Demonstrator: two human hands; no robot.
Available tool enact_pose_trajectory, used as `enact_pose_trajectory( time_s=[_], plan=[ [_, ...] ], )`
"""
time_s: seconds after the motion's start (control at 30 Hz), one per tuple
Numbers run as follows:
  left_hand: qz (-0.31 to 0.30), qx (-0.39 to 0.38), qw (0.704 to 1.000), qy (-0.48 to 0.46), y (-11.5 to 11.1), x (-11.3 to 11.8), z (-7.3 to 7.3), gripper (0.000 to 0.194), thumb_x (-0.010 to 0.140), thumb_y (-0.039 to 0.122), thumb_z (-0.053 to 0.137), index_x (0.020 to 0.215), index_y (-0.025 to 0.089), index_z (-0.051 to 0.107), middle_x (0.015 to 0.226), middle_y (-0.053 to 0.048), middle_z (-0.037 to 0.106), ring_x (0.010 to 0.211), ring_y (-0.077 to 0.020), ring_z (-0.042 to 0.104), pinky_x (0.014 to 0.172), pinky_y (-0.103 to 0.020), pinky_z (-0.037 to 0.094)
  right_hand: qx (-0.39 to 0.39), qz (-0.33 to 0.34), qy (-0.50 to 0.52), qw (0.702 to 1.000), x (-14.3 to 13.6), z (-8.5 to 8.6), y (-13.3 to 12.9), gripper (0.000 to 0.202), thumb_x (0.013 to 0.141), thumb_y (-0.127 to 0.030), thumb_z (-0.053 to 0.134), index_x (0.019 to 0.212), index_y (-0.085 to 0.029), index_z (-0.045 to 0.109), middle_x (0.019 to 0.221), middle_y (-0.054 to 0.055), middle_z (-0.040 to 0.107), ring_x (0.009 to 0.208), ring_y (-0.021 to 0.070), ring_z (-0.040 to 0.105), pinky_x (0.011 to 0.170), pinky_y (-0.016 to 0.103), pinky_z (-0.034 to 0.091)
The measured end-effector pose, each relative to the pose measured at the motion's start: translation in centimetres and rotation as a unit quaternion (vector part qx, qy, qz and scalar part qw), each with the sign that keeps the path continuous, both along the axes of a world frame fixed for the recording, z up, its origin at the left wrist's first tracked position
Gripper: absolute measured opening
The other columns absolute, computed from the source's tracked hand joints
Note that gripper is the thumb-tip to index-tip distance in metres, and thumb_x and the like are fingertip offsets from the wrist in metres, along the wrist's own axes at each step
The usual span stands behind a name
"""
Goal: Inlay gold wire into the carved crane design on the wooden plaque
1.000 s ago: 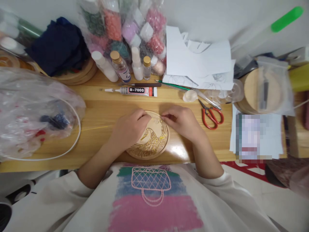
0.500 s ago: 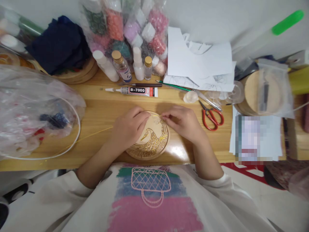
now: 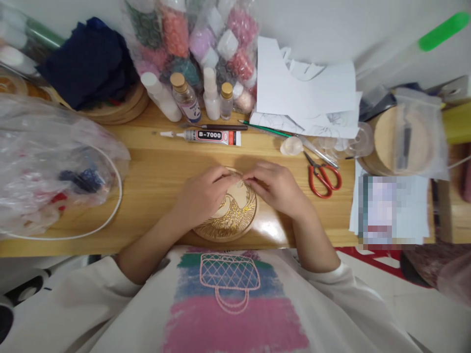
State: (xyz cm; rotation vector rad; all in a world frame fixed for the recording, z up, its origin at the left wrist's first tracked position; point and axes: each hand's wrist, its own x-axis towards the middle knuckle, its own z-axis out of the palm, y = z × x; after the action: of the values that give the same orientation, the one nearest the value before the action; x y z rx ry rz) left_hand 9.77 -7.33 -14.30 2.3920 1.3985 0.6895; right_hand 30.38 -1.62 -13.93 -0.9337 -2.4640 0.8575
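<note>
A round wooden disc point(image 3: 228, 229) lies on the table before me, with a bird figure point(image 3: 235, 214) raised in gold line on its face. Over its far part, my left hand point(image 3: 206, 191) reaches in with thumb and forefinger pinched. From the other side my right hand point(image 3: 275, 185) is pinched too, its fingertips almost meeting the left ones. The gold thread that ran between them a moment ago is too fine to make out now, and the fingers cover the spot. My left hand hides the disc's left edge.
Red-handled scissors point(image 3: 325, 180) lie right of my right hand. A glue tube point(image 3: 213, 137) and small bottles point(image 3: 186, 98) are beyond the disc. Paper sheets point(image 3: 305, 88) stand at the back. At left sits a clear plastic bag point(image 3: 44, 166) with a white cord point(image 3: 119, 196).
My fingertips have come closer together; the left moved rightward. The gold thread seen between them and trailing left across the table no longer shows.
</note>
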Motion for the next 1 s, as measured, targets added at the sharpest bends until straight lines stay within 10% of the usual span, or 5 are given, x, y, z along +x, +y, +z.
enact_pose_trajectory(
  time_s=[1.0],
  plan=[
    [0.032, -0.039, 0.997, -0.051, -0.07, 0.04, -0.54, 0.028, 0.096, 0.011, 0.045, 0.112, 0.019, 0.066, 0.105, -0.003, 0.068, 0.098, -0.0144, 0.066, 0.083, -0.025, 0.053, -0.047, -0.059, -0.018, 0.997, -0.20, 0.30, 0.01, 0.014, 0.090, -0.023, 0.055, 0.086, -0.026, 0.069, 0.083, 0.005, 0.070, 0.076, 0.0204, 0.062, 0.073, 0.035, 0.049]
  ],
)
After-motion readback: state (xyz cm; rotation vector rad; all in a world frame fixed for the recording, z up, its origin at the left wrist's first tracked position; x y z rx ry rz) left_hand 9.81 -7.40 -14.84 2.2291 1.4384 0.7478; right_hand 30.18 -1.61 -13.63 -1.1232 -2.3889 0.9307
